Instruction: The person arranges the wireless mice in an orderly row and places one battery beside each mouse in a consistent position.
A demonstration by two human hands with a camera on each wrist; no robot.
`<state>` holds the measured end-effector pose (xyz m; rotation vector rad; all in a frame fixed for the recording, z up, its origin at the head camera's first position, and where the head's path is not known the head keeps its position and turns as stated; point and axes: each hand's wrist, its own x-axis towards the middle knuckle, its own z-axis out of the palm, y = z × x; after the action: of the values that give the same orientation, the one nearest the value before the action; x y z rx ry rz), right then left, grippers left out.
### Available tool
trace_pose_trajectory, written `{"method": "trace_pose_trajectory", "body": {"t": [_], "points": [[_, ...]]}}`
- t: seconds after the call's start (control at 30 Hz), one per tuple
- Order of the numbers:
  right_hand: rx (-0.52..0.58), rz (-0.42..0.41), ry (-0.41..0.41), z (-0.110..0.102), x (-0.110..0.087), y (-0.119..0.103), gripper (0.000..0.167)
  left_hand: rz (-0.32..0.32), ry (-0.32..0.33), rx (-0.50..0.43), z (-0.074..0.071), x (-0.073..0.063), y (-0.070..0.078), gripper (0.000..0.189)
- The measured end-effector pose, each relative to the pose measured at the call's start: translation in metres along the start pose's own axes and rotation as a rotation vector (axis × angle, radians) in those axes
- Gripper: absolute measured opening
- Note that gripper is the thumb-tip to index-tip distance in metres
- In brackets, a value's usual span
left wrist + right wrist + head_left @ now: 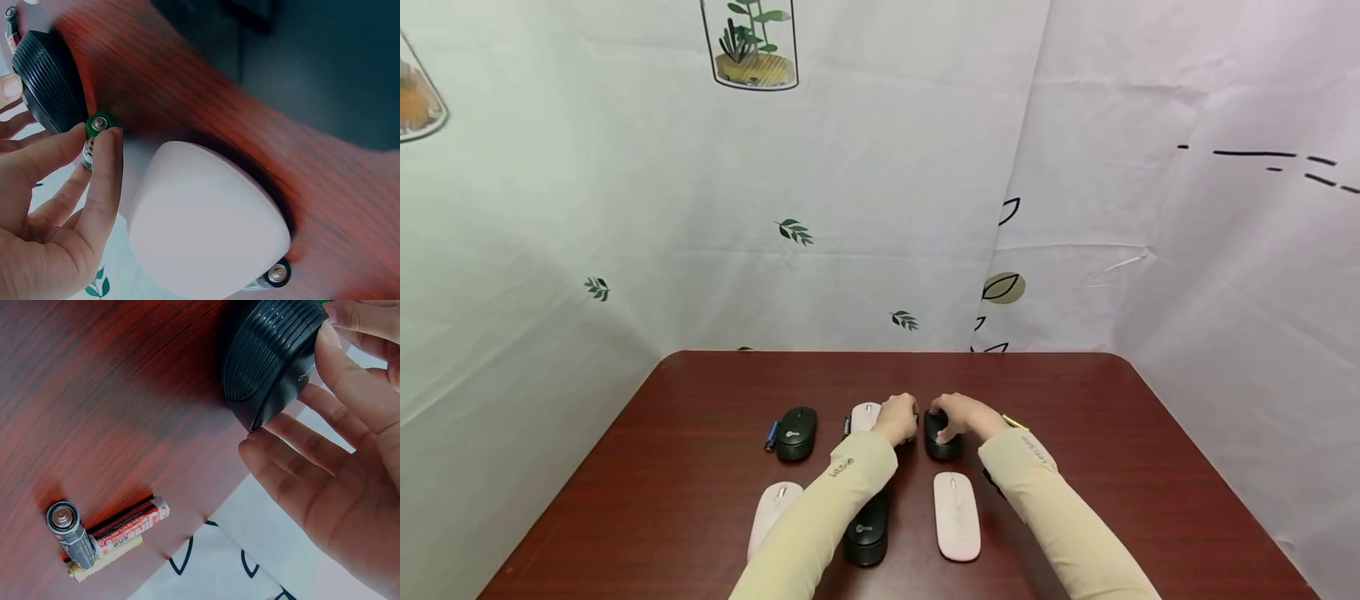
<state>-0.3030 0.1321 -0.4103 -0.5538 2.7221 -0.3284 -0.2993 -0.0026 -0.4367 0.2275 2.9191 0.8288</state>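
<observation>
My left hand [897,418] is above the table's far middle, pinching a green-ended battery [99,124] between thumb and fingertips. Its end cap faces the left wrist camera. Just right of it, my right hand [964,417] grips a black mouse [275,356] with ribbed sides, thumb on one side and fingers along the other. In the right wrist view the left fingertips come close to the far end of this mouse. A pale mouse [206,219] lies beside the left hand, with another battery [277,273] along its far side.
Several batteries, including a red one [131,525], lie right of the gripped mouse. Another black mouse [796,433] has a blue battery [771,436] beside it. Nearer lie a pale mouse [957,517], a black mouse [867,533] and a pale mouse [773,508] partly under the left sleeve.
</observation>
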Motion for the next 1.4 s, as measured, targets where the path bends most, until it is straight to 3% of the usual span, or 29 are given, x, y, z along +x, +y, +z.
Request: {"method": "trace_pose_trajectory", "body": {"t": [0.23,0.37,0.67,1.0,1.4], "points": [[-0.026,-0.027,-0.002,0.001,0.003,-0.006,0.048,0.022,0.055,0.100,0.005,0.002,0.004,0.007],[-0.035,-0.025,0.008,0.000,0.003,-0.007,0.049,0.016,0.054,0.117,0.006,0.002,0.007,0.005],[-0.028,0.000,0.006,-0.003,0.002,-0.007,0.049,-0.013,-0.025,0.072,0.005,0.001,0.012,0.007],[-0.025,0.027,-0.021,-0.004,0.004,-0.006,0.050,0.000,-0.029,0.037,0.006,0.005,0.007,0.012],[-0.008,0.002,-0.023,-0.003,0.001,-0.001,0.049,0.012,-0.036,-0.002,0.005,0.003,0.009,0.008]]}}
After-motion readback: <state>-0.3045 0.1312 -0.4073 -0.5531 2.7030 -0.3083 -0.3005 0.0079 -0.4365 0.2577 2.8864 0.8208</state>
